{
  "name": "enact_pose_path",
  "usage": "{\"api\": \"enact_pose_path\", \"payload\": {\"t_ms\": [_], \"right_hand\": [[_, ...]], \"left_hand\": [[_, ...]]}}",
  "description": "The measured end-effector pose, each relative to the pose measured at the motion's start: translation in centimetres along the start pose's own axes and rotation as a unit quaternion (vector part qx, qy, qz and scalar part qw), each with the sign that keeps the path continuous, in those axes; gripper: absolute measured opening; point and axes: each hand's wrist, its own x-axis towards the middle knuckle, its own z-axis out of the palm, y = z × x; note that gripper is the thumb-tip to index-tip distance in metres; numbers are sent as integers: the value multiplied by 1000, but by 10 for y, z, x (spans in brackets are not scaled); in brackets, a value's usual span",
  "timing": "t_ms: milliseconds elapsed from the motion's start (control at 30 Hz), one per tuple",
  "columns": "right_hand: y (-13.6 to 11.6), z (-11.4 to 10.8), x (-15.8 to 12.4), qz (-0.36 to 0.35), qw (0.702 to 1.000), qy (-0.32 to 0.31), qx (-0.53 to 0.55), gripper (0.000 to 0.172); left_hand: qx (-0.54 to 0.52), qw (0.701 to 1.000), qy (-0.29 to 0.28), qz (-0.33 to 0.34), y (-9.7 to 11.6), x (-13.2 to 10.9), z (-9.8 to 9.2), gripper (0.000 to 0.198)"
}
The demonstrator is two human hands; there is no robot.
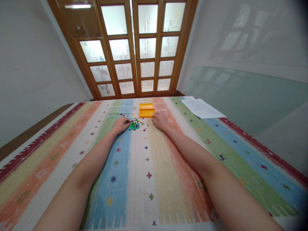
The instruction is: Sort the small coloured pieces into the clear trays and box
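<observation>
A heap of tiny mixed-colour pieces [134,125], mostly green, blue and dark, lies on the striped cloth. My left hand [122,124] rests at the left edge of this heap, its fingers curled together; whatever they pinch is too small to tell. Beyond the heap stands an orange two-compartment tray [147,109], with a few small pale pieces in its front compartment. My right hand [159,120] is at the tray's front right corner, fingers bent and close together. Whether it holds a small piece or only touches the rim cannot be made out.
Clear plastic trays [117,111] stand left of the orange one, with some small pieces in them. Another clear tray [161,107] is behind my right hand. White printed sheets [202,108] lie at the right of the tablecloth [144,166]. Wooden glazed doors [136,48] are beyond the table.
</observation>
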Motion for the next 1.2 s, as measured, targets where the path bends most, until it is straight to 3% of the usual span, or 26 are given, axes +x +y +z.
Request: {"api": "enact_pose_path", "payload": {"t_ms": [567, 767, 833, 1000, 1200], "right_hand": [[-3, -3, 0, 1, 1000, -16, -13, 25], [-4, -4, 0, 0, 1000, -10, -9, 26], [-4, -4, 0, 2, 1000, -12, -6, 26], [-2, -2, 0, -2, 1000, -7, -1, 25], [0, 0, 0, 0, 1000, -8, -5, 26]], "left_hand": [[-1, 999, -28, 43, -6, -1, -5, 19], [-137, 990, 22, -17, -9, 0, -1, 17], [-233, 967, 72, -71, -11, 1, -1, 21], [-405, 868, 185, -219, -25, 5, -7, 28], [-476, 790, 273, -273, -45, 7, -14, 25]]}}
